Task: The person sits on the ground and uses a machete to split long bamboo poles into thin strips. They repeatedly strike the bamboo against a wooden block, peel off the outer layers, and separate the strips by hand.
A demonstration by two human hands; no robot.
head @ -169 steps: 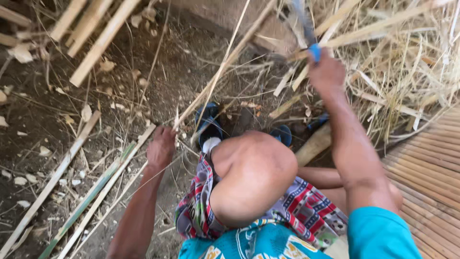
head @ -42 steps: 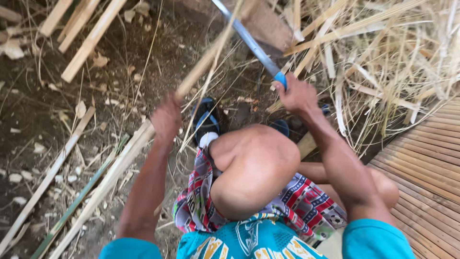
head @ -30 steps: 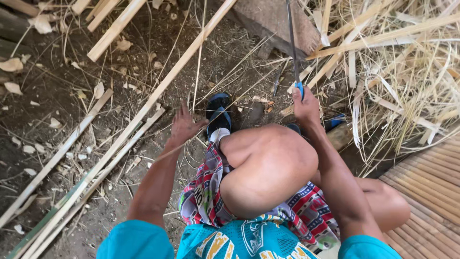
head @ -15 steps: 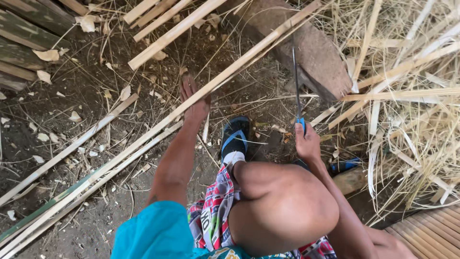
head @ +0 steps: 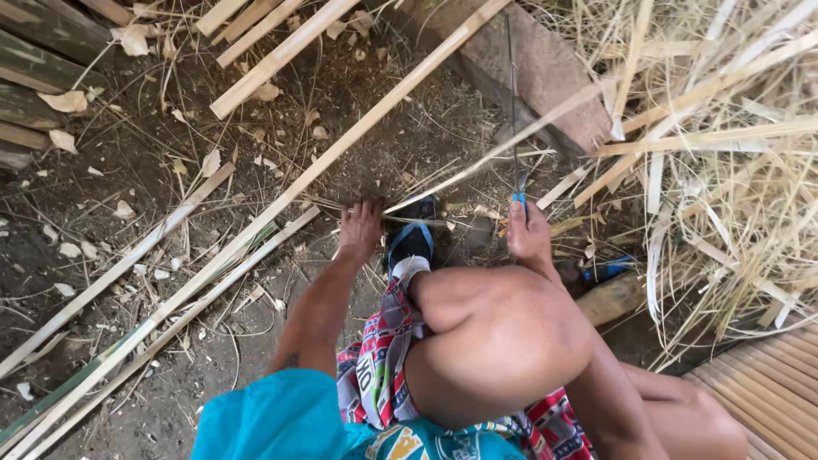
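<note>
Person squats on bare dirt ground (head: 102,221); bent knee (head: 498,341) nearest the camera, turquoise sleeve (head: 273,422) at the bottom edge, plaid cloth (head: 375,375) under the thigh.

Left hand (head: 360,230): palm down, fingers spread wide, pressing on a thin bamboo strip (head: 503,140) where it meets the ground, just left of the foot. Strip runs from under the fingers up and right, toward the straw pile.

Foot in a black sandal with blue strap (head: 411,234) sits between the two hands, toe just beside the strip.

Right hand (head: 528,234): closed around a blue handle (head: 518,198) of a long narrow blade (head: 511,94). Blade stands nearly upright in the view, pointing away from the person, crossing the strip.

Left of the left hand: long split bamboo pole (head: 341,153) lies diagonally from the lower left corner to the top edge; further slats (head: 111,273) lie parallel beside it.

Beyond the blade: a flat brown wooden block (head: 545,68). Right side: heap of pale bamboo shavings (head: 733,153). Lower right corner: slatted bamboo mat (head: 767,392).
</note>
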